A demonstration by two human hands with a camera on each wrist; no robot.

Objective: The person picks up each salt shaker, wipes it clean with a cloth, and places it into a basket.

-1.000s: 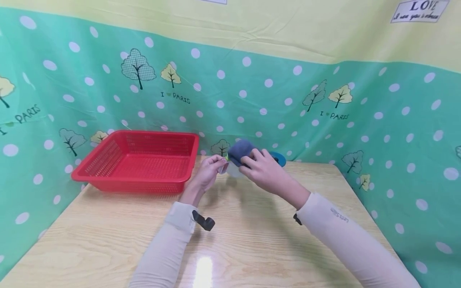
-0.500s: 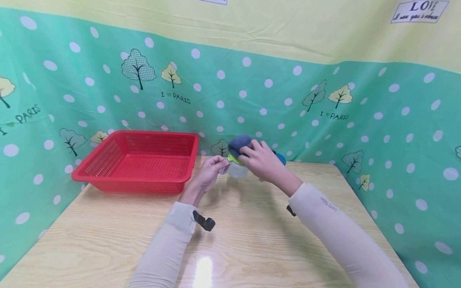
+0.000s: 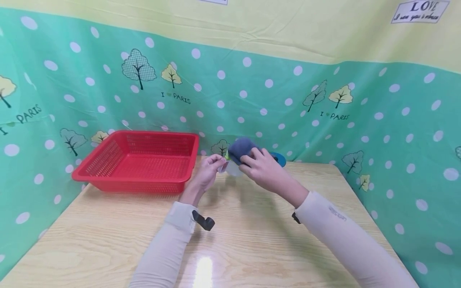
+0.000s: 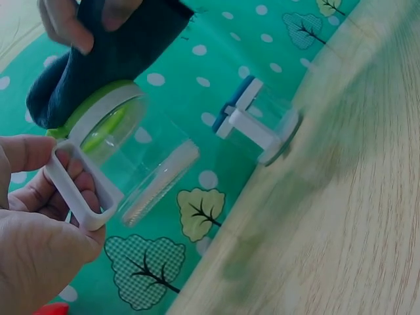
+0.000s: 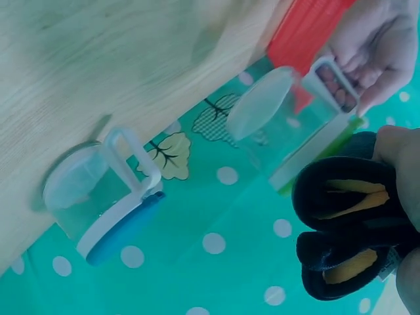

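Observation:
My left hand (image 3: 205,175) pinches the white handle (image 4: 68,190) of a clear jar (image 4: 154,154) with a green lid (image 4: 121,87). The jar is held up above the table, its lid tilted toward the cloth in the left wrist view. In my right hand (image 3: 264,170) is a folded dark blue cloth (image 3: 240,149), which lies against the green lid and covers part of it. The right wrist view shows orange inside the cloth's folds (image 5: 354,197). Behind my right hand stands a second clear jar (image 5: 79,184) with a white handle and blue lid (image 5: 125,230).
A red plastic basket (image 3: 135,187) sits at the back left of the wooden table (image 3: 234,244), near my left hand. Green dotted cloth (image 3: 230,92) hangs along the back and sides. The blue-lidded jar is near the table's back edge.
Half a second ago the cloth was shifted so that more green lid showed. My right hand has since moved slightly right with it, covering the lid again. The left hand stays still.

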